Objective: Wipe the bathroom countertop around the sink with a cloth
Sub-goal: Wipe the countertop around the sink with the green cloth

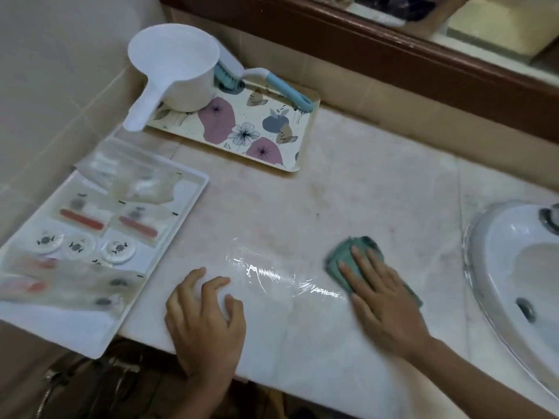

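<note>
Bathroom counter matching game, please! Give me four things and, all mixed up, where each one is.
Things
1. green cloth
2. white water dipper
3. white tray
4. sink

Places
a. set into the countertop on the right
b. standing on the floral tray
c. pressed flat under the right hand
d. sticking out over the countertop's left front edge

Pairs: 1-c, 2-b, 3-d, 4-a

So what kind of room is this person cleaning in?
Most likely a bathroom, maybe a hotel's: a white sink set into a stone-look countertop, a framed mirror on the wall above, and a white tray of small wrapped toiletries.
</note>
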Action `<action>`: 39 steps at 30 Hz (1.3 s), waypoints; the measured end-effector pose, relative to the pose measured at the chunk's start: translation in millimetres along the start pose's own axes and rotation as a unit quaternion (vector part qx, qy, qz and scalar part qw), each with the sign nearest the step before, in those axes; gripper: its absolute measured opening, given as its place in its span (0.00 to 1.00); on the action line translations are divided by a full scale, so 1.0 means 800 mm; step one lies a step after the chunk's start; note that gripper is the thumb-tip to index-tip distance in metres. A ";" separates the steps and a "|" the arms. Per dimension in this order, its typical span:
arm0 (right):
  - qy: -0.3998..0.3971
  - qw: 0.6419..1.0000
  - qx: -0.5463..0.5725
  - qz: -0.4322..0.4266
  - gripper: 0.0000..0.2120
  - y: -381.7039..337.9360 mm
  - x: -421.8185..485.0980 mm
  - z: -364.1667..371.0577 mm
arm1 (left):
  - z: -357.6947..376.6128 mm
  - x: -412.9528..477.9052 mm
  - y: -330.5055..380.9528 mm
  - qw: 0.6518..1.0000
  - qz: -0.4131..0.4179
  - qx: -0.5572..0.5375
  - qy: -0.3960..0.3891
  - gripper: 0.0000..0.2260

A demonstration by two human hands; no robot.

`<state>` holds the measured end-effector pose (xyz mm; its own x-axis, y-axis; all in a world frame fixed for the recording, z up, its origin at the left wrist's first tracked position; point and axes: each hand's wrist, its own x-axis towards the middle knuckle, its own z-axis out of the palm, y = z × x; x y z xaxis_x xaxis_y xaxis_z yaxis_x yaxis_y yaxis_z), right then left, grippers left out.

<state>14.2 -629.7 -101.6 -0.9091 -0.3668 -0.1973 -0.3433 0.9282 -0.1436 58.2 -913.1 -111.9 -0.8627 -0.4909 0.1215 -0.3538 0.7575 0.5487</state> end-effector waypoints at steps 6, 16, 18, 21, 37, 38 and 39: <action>0.040 0.970 0.041 0.235 0.27 -0.051 0.147 -0.009 | 0.000 -0.003 -0.001 1.000 0.003 -0.004 0.000 0.11; 0.018 0.995 0.031 -0.098 0.27 -0.248 0.036 0.038 | -0.026 -0.004 -0.020 0.937 0.015 -0.342 0.078 0.13; 0.009 0.990 0.000 -0.138 0.27 -0.214 -0.016 0.043 | -0.027 -0.002 -0.029 0.960 0.031 -0.275 0.034 0.15; 0.033 0.995 -0.021 -0.092 0.25 -0.119 -0.057 0.036 | -0.020 -0.003 -0.031 0.988 0.066 -0.133 -0.032 0.19; 0.062 0.992 0.058 0.095 0.27 -0.151 -0.083 0.048 | -0.005 -0.019 0.022 0.992 0.007 -0.045 -0.117 0.13; 0.053 0.995 0.047 0.065 0.27 -0.135 -0.103 0.049 | -0.002 -0.029 0.032 0.991 0.018 -0.063 -0.117 0.13; 0.046 0.997 0.041 0.049 0.26 -0.116 -0.122 0.050 | 0.002 -0.041 0.041 0.989 0.034 -0.082 -0.118 0.13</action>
<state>144.0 -682.5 -107.8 -0.9564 -0.2643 -0.1241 -0.2354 0.9494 -0.2080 74.4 -871.4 -98.8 -0.9498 -0.3120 -0.0226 -0.2448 0.6963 0.6747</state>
